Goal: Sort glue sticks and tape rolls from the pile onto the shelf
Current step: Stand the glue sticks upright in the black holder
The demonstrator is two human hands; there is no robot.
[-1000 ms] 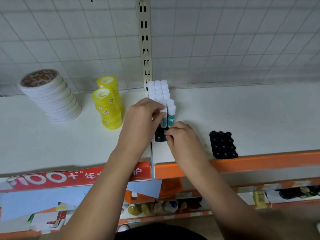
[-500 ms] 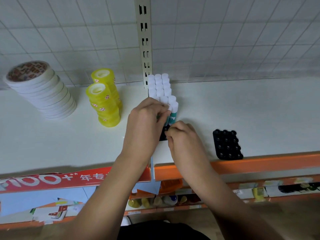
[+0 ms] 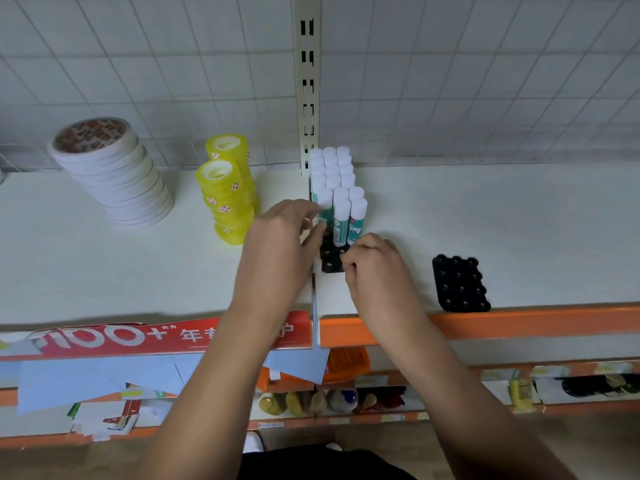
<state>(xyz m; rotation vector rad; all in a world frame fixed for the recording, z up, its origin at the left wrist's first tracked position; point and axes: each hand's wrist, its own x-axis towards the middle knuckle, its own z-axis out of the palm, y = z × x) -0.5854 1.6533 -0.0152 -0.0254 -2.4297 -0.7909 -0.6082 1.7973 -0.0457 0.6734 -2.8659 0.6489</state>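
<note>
On the white shelf [image 3: 485, 220], left of the glue sticks [image 3: 341, 202] standing in their black holder [image 3: 330, 261], my left hand [image 3: 280, 237] pinches one stick while my right hand [image 3: 374, 261], fingers curled together, grips that holder's front edge.

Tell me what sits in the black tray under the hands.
The black tray holds upright glue sticks in rows; its front holes are empty. The left hand and right hand cover part of the tray.
</note>
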